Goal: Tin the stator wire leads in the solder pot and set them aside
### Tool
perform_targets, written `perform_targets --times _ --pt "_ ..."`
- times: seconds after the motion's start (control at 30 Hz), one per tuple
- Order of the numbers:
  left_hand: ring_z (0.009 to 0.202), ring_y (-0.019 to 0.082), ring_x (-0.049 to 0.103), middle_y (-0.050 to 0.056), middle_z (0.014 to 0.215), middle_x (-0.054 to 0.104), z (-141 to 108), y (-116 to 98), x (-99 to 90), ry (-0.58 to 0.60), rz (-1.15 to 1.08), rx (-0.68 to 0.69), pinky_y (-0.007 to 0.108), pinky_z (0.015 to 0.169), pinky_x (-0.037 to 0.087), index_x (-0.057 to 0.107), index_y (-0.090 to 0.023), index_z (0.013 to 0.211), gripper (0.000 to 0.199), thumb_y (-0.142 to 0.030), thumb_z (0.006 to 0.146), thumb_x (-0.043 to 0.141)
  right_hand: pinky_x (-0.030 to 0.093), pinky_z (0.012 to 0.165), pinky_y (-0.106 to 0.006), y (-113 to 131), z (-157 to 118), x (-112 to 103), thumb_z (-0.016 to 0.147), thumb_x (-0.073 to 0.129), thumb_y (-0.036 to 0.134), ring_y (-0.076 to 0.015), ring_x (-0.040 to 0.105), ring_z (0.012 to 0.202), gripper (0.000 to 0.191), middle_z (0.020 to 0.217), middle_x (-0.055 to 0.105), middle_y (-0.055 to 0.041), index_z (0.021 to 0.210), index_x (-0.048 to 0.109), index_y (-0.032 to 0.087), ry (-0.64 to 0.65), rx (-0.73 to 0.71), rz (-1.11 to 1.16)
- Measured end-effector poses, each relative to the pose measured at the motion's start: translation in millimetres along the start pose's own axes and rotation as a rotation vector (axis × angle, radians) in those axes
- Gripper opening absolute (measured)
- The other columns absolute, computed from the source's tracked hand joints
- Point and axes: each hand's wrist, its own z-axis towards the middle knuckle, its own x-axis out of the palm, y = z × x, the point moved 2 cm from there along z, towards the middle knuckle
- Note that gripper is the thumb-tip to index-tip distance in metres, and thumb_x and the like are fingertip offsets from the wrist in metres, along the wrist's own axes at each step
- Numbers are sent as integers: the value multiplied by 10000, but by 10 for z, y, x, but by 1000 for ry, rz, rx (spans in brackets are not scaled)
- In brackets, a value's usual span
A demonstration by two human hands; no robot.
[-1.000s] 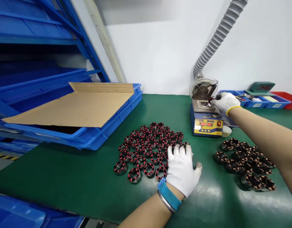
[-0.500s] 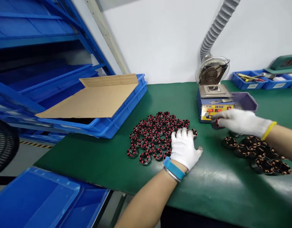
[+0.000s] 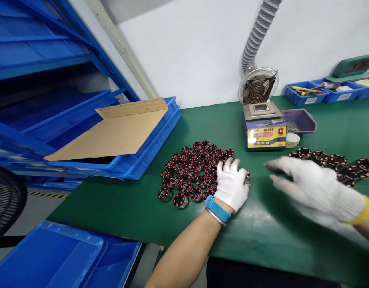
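Note:
My left hand (image 3: 231, 185), in a white glove, lies over the right edge of a cluster of small motor stators (image 3: 192, 174) with red windings. Its fingers are spread on top of them, and the thumb is beside a stator at the edge, partly hidden by the hand. To the right, my gloved right hand (image 3: 310, 182) is above the green table, blurred by motion. A gap shows between its thumb and fingers, with nothing visible in it. Behind that hand is a second group of stators (image 3: 336, 160) with copper-coloured windings, partly covered by it.
A solder pot unit (image 3: 265, 138) with a lit display stands at the back, under a grey duct hose (image 3: 259, 32). Beside it are a purple tray (image 3: 307, 122) and a round white item (image 3: 292, 140). Cardboard (image 3: 121, 134) covers a blue crate (image 3: 154, 146) at left.
My right hand has moved right and toward me from near the solder pot; the stator it held no longer shows in it. My left thumb has drawn in. The camera view has shifted.

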Motion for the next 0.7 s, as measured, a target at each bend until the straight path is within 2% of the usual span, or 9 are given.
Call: perform_targets --times 0.1,0.17,0.23,0.3,0.33,0.43,0.5,0.6,0.7 --pt "1321 295 470 71 1301 612 -72 -163 -18 53 -31 116 543 1218 235 662 -211 972 180 -372 891 664 561 889 -387 197 -267 241 899 536 491 -266 695 1041 474 1229 693 -47 1311 653 286 168 63 127" --pt "1129 291 572 88 1107 661 -119 -253 -48 132 -35 139 507 1145 346 651 -179 985 339 -487 852 700 573 888 -367 220 -328 379 816 642 446 -259 697 1053 547 1244 689 -37 1334 637 271 281 113 221" --pt "1017 299 595 103 1057 659 -156 -296 -96 190 -31 123 481 1012 444 623 -148 1136 554 -552 780 754 576 897 -337 179 -321 451 762 695 395 -249 695 1072 637 1273 679 -42 1377 613 252 337 111 302" --pt "1007 310 600 107 1085 660 -177 -298 -141 222 -25 129 463 933 468 532 -147 1333 730 -526 759 776 572 901 -307 116 -292 468 760 694 361 -231 695 1068 647 1266 683 -44 1391 607 243 342 58 348" --pt "1013 310 602 99 1086 664 -183 -291 -153 239 -21 150 463 934 463 498 -164 1387 753 -500 769 769 570 894 -299 84 -282 467 769 684 354 -224 697 1057 623 1247 690 -41 1378 617 246 338 38 355" --pt "1032 299 607 70 1042 680 -188 -267 -141 275 -25 199 478 1027 410 540 -211 1370 643 -456 807 731 572 869 -300 21 -276 464 777 676 371 -222 696 1043 569 1210 700 -24 1336 643 269 326 27 343" --pt "1029 291 610 67 1021 686 -182 -263 -108 263 -41 179 484 1086 369 592 -213 1318 596 -481 804 727 574 872 -302 22 -287 471 773 688 390 -225 696 1047 546 1211 701 -19 1306 662 274 319 27 355" --pt "959 280 622 69 916 685 -174 -284 -49 235 -45 129 475 1107 361 696 -193 1102 451 -514 787 722 579 846 -295 72 -308 492 809 674 422 -214 710 992 495 1178 715 -23 1279 672 267 275 95 400" --pt "894 267 627 66 832 675 -177 -317 -17 197 -38 92 467 1105 369 712 -185 904 315 -479 793 698 572 781 -293 147 -341 500 895 576 439 -207 713 947 384 1137 723 -27 1224 679 270 158 144 371"
